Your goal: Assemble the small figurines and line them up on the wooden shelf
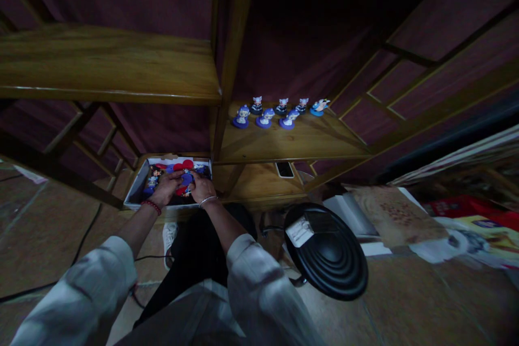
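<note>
A shallow white cardboard box (135, 189) on the lower left shelf holds several small figurines with red, blue and dark parts. Both of my hands reach into it. My left hand (167, 189), with a red bead bracelet at the wrist, has its fingers closed at the left side of a figurine with a round purple base (186, 179). My right hand (201, 188), wearing a silvery bangle, grips the same figurine from the right. The figurine's upper part is mostly hidden, and the dim light blurs the fingertips.
On the middle shelf (259, 146) stand purple-based figurines (265, 118), dark-based ones (283, 106) and a blue one (319, 107). A phone (284, 170) lies on the shelf below. Right of my legs is a round black stool (336, 259); cables (87, 235) cross the floor at left.
</note>
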A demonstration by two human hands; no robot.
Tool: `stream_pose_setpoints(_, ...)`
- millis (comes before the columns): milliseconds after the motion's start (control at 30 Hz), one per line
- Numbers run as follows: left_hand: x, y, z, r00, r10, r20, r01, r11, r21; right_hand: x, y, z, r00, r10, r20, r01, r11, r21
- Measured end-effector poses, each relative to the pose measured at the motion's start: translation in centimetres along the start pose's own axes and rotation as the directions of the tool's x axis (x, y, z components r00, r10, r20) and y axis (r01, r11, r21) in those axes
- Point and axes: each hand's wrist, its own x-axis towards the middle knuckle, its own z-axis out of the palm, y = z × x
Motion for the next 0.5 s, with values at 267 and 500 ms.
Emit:
stream_pose_setpoints(267, -0.3, 0.4, 0.2, 0.994, -0.009, 0.109, 0.014, 0.999, -0.041, 0.0, 0.1, 0.1, 1.000, 0.003, -0.003, -0.003, 1.000, 0.013)
stream_pose_setpoints(500, 0.3, 2.7, -3.3, 0.997, -0.045, 0.066, 0.019, 0.933, 0.360, 0.0, 0.1, 0.4, 0.999, 0.023, -0.031, -0.023, 1.000, -0.010)
